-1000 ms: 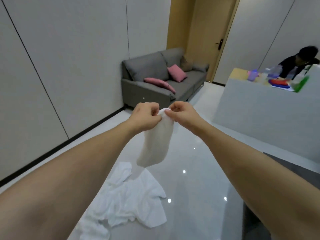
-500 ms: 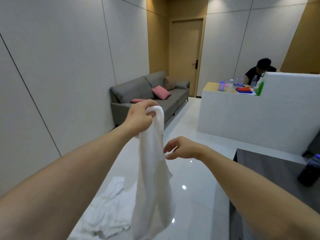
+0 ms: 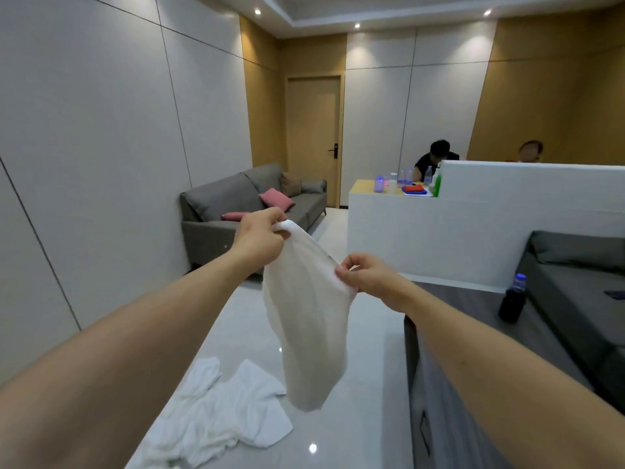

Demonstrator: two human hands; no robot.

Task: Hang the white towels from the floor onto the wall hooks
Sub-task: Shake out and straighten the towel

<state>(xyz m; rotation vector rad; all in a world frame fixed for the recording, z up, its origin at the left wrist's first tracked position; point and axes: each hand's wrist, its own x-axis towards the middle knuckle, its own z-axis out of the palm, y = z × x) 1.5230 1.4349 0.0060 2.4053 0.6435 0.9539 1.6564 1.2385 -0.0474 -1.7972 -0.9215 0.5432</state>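
The room comes first: pale panelled walls, a grey sofa (image 3: 250, 211) against the left one, a white partition (image 3: 473, 238) to the right, and a glossy floor (image 3: 355, 418) running between them. No wall hooks show anywhere in this view, so where the hanging will happen cannot be told.

On the floor, low and left of centre, lies a crumpled heap of white towels (image 3: 216, 421) — waiting their turn, by the look of it.

Above that heap, held out at chest height, hangs one white towel (image 3: 307, 319). It droops in a loose, tapering fold, clear of the floor, its top edge stretched between the two hands. The spread seems meant to open that edge out, likely to find a corner or loop that will catch on a hook.

The left hand (image 3: 260, 236) sits higher and farther out; its fingers are curled tight over a bunched corner of the cloth. The right hand (image 3: 368, 277) sits lower and nearer — thumb and forefinger pinch the hem together, the other fingers folded in behind.
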